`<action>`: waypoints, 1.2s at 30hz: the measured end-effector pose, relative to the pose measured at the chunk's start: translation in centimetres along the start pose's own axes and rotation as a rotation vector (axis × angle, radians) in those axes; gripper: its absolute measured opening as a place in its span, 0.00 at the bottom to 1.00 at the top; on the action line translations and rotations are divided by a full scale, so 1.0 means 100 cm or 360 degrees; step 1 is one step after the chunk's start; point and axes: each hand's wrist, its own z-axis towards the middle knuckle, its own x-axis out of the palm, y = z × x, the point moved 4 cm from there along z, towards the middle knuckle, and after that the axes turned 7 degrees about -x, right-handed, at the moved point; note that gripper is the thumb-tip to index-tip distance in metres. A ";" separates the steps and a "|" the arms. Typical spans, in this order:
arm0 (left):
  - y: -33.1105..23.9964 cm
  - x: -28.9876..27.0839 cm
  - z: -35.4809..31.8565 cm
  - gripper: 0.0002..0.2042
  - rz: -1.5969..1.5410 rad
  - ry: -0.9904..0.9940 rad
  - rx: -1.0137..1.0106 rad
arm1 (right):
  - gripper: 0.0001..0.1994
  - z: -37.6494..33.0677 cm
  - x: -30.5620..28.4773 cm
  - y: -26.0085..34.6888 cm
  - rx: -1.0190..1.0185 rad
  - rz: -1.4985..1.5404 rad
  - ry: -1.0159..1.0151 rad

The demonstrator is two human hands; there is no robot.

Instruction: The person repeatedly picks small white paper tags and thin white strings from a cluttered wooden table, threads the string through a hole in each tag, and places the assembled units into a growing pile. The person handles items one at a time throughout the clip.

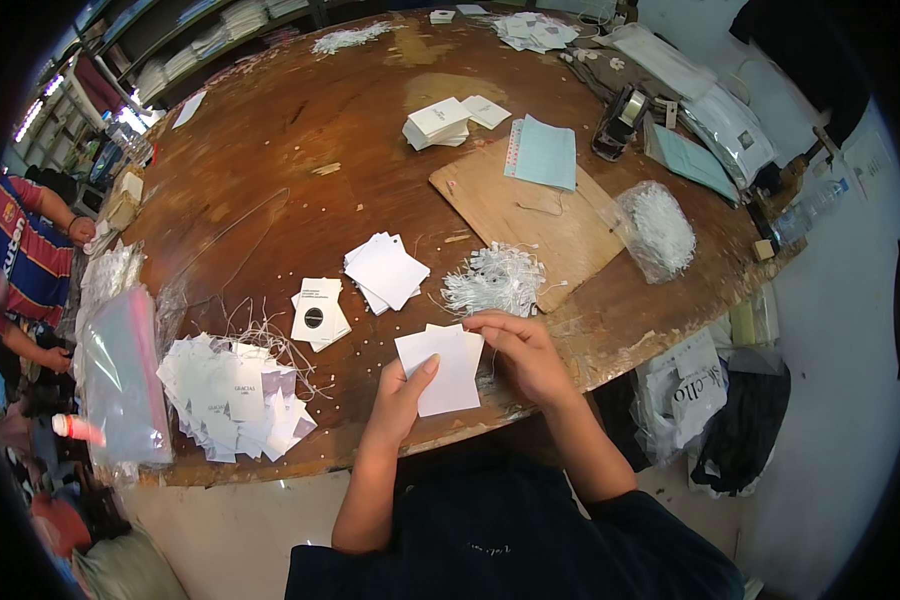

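My left hand point(402, 398) grips a few blank white cards point(444, 378), thumb flat across their face, above the table's near edge. At the cards' upper right corner is my right hand point(518, 350), its fingers bent together; what they pinch is too small to make out. Just beyond lies a heap of white tag strings point(495, 281). Left of it rests a loose stack of white cards point(387, 272) with punched holes. Nearer the left, printed cards point(317, 312) with a black round mark lie beside a pile of strung tags point(235, 395).
A wooden board point(530, 225) carries a light blue sheet point(543, 152). To its right sit a clear bag of white strings point(657, 232) and a black tape dispenser point(620, 122). Plastic sleeves point(125, 375) lie at the table's left edge, near another person point(35, 240). Card stacks point(438, 122) stand farther back.
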 end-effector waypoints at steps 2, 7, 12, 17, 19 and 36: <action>0.002 -0.004 -0.002 0.16 -0.0053 0.0061 -0.0054 | 0.22 0.001 0.000 -0.009 0.0110 0.0152 0.0055; 0.006 -0.004 -0.001 0.16 0.0019 0.0203 -0.0124 | 0.29 -0.005 0.000 -0.026 0.0195 0.0310 0.0116; 0.005 0.004 -0.006 0.17 0.0182 0.0210 -0.0073 | 0.22 0.005 -0.004 -0.013 -0.0033 0.0682 -0.0044; -0.002 0.004 -0.008 0.17 0.0304 0.0138 0.0001 | 0.08 0.028 -0.039 0.021 -0.0413 0.0872 -0.0833; -0.006 0.002 -0.007 0.16 0.0359 -0.0005 0.0135 | 0.06 0.027 -0.030 0.033 -0.0571 0.0832 -0.0682; -0.023 0.000 -0.002 0.14 0.0677 -0.0418 0.0601 | 0.03 0.013 0.054 0.018 -0.0791 -0.1283 -0.0193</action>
